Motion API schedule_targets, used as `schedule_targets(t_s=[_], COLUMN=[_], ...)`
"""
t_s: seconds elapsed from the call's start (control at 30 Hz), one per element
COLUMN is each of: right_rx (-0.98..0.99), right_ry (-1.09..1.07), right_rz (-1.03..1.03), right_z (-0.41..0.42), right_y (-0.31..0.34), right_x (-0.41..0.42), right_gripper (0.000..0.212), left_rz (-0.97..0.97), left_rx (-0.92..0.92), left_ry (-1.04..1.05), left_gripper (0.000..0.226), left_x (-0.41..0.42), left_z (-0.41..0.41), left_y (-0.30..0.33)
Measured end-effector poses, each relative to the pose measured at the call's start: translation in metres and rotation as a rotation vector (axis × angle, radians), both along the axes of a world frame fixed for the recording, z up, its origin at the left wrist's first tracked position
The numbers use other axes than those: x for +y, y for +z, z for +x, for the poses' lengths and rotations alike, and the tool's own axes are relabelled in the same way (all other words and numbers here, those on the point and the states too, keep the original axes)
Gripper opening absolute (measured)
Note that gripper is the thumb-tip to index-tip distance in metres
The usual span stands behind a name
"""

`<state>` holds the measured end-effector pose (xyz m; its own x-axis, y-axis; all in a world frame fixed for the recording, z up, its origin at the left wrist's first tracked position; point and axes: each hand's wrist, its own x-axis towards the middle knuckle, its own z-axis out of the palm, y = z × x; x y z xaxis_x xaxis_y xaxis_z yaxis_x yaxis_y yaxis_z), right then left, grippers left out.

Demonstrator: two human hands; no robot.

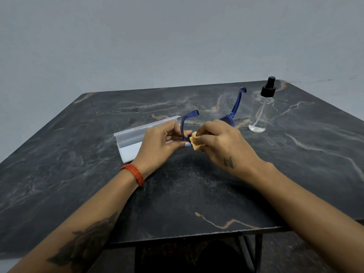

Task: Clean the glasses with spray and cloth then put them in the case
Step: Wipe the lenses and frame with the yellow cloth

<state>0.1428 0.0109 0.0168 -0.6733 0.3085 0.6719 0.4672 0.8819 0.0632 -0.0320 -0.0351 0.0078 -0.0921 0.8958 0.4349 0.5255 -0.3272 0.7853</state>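
One glasses [234, 107], one cloth [195, 143], one case [132, 138], one spray bottle [261, 113].

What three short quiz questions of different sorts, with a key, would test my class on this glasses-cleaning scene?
1. True or false: the spray bottle lies on its side.
2. Which hand presses the orange cloth to the blue glasses? A left hand B right hand
3. Fill in: the white glasses case on the marble-patterned table is ____ (open/closed).

Key: 1 false, it stands upright. 2 B; the left hand holds the frame near one temple. 3 open.
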Motion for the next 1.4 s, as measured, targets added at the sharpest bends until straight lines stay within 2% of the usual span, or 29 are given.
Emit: schedule_targets(t_s=[0.17,0.3,0.43,0.53,0.6,0.7,0.77,0.87,1.0,1.07,1.27,1.4], right_rx=[0.104,0.173,0.088,0.044,0.032,0.007,0.017,0.060,0.135,0.144,0.161,0.169], right_ry=[-0.044,-0.119,-0.115,-0.085,-0.054,0.024,0.049,0.007,-0.083,-0.083,-0.009,0.003], right_rz=[-0.111,-0.096,0.008,-0.015,-0.049,-0.093,-0.108,-0.060,0.032,0.047,-0.130,-0.209], right_z=[-0.001,-0.002,-0.007,-0.007,-0.006,-0.007,-0.005,-0.003,-0.007,-0.009,-0.011,-0.008], right_y=[-0.002,-0.003,-0.006,-0.007,-0.006,-0.006,-0.004,-0.001,-0.003,-0.005,-0.004,-0.001], right_x=[0.000,0.001,-0.001,0.001,0.002,0.002,0.001,-0.003,-0.005,-0.003,-0.007,-0.008], right_gripper=[0.016,0.009,0.025,0.041,0.044,0.043,0.037,0.029,0.024,0.028,0.035,0.038], left_rz=[0.040,0.052,0.075,0.108,0.113,0.118,0.127,0.127,0.136,0.149,0.200,0.193], left_rx=[0.066,0.089,0.110,0.124,0.127,0.115,0.110,0.145,0.151,0.125,0.110,0.136], left_ry=[0.030,0.021,0.031,0.050,0.059,0.041,0.020,0.041,0.067,0.051,0.031,0.012], left_gripper=[0.023,0.016,0.017,0.030,0.035,0.019,0.023,0.034,0.015,0.016,0.039,0.026], left_x=[0.001,-0.001,-0.003,-0.005,-0.005,-0.005,-0.004,-0.004,-0.002,-0.003,-0.005,-0.004], left_z=[-0.003,0.000,0.001,0.002,0.002,0.002,0.002,0.001,-0.001,0.000,0.002,0.002], left_y=[-0.001,0.001,0.003,0.006,0.007,0.004,0.003,0.003,0.001,0.003,0.005,0.003])
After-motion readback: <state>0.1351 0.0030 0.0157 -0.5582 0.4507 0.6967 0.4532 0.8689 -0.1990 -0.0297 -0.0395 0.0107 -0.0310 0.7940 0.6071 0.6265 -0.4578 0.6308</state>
